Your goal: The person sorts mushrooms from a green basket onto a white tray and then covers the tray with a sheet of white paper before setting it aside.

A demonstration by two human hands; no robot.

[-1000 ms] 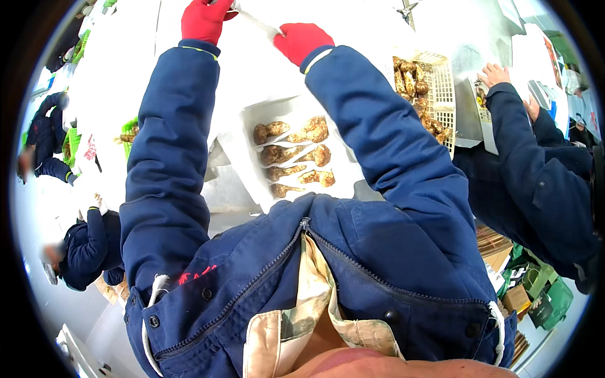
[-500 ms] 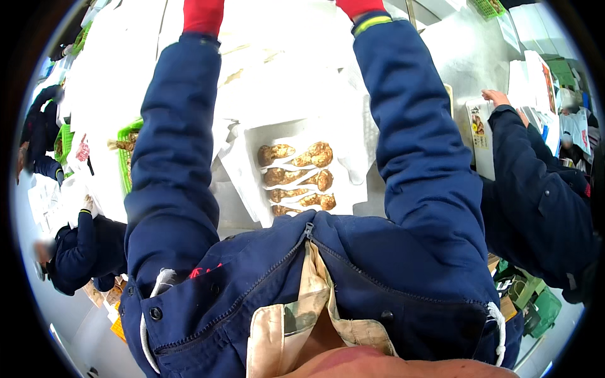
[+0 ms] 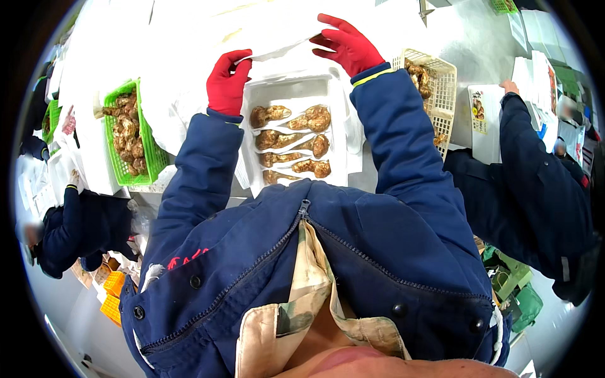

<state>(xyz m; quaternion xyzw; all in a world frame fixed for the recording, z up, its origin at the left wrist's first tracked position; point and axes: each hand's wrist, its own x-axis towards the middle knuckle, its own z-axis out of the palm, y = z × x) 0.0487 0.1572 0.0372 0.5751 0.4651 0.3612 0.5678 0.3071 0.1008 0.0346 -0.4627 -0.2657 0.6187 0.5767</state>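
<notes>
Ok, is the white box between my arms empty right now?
No, the white box holds brown mushrooms laid in rows with white strips between them.

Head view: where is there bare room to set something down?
Grey metal tabletop shows bare between the cream lattice plastic basket and the white rectangular box. Crowded: the white rectangular tray of rowed brown mushrooms and the heaped green plastic basket.

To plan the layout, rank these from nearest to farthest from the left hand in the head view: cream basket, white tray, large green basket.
From the left hand:
1. White tray: just to its right and nearer the body.
2. Large green basket: off to its left.
3. Cream basket: far right, past the right hand.
</notes>
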